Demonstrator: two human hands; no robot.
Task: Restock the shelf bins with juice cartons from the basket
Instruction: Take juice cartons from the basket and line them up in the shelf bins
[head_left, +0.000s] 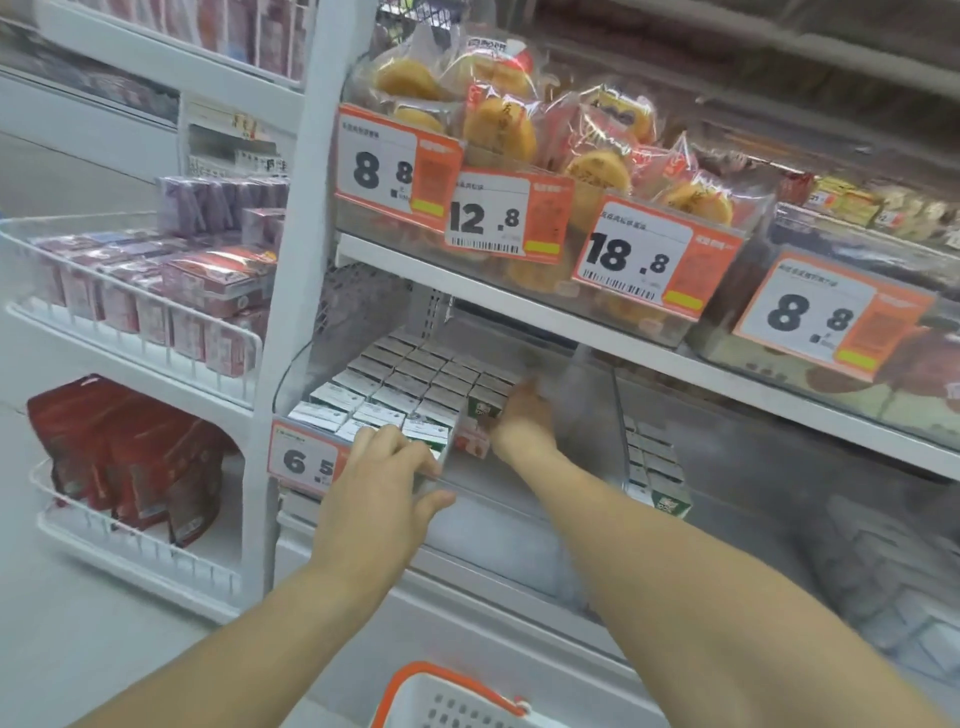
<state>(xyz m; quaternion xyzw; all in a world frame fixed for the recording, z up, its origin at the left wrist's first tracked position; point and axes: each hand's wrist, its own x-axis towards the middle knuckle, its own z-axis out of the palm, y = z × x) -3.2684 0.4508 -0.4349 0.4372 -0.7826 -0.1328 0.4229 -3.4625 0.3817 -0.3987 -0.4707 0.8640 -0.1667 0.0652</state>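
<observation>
Several white-topped green juice cartons (405, 384) stand in rows inside a clear shelf bin (296, 384) under the bread shelf. My left hand (379, 478) grips the bin's front edge beside the orange 6.5 price tag (301, 460), fingers curled over the front cartons. My right hand (522, 415) reaches into the bin and presses against the side of a green carton (483, 405) at the right end of the rows; its fingers are blurred. The white basket with an orange rim (447, 680) sits at the bottom edge of the view.
A neighbouring bin holds more green cartons (660, 478) on the right. Bagged buns (498, 119) and price tags fill the shelf above. On the left, wire racks hold pink boxes (156, 296) and red pouches (124, 452).
</observation>
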